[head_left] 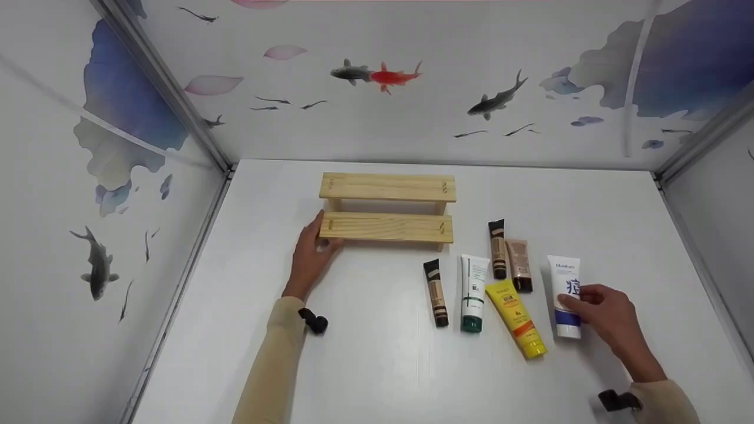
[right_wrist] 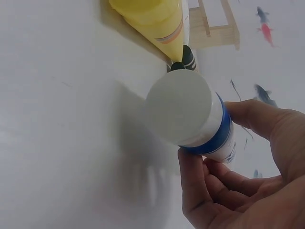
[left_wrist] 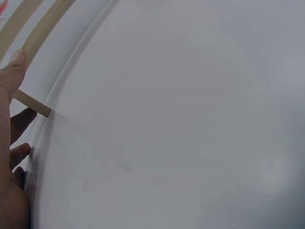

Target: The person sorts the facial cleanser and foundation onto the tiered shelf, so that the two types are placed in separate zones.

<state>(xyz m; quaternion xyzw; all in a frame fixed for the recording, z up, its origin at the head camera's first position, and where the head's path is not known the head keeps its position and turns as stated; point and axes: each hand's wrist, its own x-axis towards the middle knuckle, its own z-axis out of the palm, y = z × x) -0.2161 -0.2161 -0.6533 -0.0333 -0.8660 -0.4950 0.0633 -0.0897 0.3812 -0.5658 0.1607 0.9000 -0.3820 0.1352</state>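
Note:
A two-step wooden rack stands on the white table. At the left end of its lower step is my left hand; in the left wrist view the thumb lies against a plank and the other fingers reach past a leg. My right hand pinches a white squeeze tube with a blue band between thumb and fingers. Seen from the right wrist, the tube's round white cap faces the camera, with a shadow on the table beside it.
Left of the held tube lie a yellow tube, a white tube with a green cap, a brown tube and two slim black-and-tan tubes, one upper and one lower. Fish-patterned panels border the table.

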